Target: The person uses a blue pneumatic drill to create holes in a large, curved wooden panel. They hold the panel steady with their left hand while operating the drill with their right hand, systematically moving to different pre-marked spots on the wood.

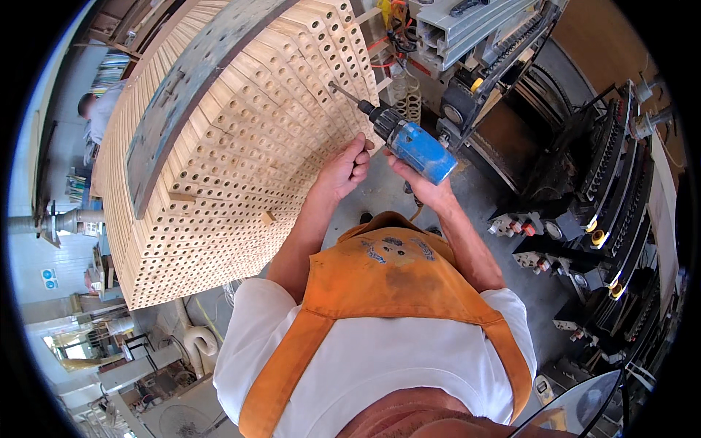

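My right hand (429, 187) grips a blue cordless drill (418, 150) with a black chuck. From the chuck a long, thin bit (347, 94) reaches to the drilled face of a big stack of light wooden pieces (244, 157). Its tip is at or just in front of one hole; which, I cannot tell. Rows of round holes cover that face, many with dark, ringed insides. Beside the drill and close to the stack, my left hand (345, 168) has its fingers curled closed. Whatever lies inside those fingers is hidden.
A dark, worn board (193, 95) lies across the top of the stack. Two small wooden blocks (268, 217) stick out of its face. To the right stand machines with black rails (610, 153) and a metal frame (467, 33). Another person (102, 113) is beyond the stack, far left.
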A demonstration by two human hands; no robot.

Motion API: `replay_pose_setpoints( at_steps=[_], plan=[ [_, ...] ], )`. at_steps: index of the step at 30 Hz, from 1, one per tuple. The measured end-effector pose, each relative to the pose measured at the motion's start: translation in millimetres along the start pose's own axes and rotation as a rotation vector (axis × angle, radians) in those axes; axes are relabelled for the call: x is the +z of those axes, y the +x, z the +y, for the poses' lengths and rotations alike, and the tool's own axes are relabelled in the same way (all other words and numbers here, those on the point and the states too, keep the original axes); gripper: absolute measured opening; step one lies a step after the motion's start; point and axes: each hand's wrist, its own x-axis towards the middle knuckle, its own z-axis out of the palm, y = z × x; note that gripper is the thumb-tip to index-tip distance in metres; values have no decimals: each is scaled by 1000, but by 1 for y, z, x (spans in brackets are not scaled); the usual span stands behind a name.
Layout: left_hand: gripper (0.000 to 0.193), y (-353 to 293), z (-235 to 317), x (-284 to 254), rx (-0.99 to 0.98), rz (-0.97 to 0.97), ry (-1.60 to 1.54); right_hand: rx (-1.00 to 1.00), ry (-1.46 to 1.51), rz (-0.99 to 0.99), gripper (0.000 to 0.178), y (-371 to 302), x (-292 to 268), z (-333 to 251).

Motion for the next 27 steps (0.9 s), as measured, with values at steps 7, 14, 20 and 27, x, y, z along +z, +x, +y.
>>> replay_pose_setpoints(
  at_steps=[7, 14, 20, 27],
  plan=[
    [33, -14, 19, 30, 214, 103, 105, 90, 146, -39, 23, 2, -4, -12],
    [29, -5, 35, 26, 316, 47, 74, 128, 216, -21, 26, 0, -2, -22],
    [22, -2, 51, 31, 472, 100, -50, -43, 48, -31, 30, -15, -13, -15],
    [24, -7, 56, 43, 423, 37, 81, 239, 499, -179, 34, -21, -53, -5]
  ],
)
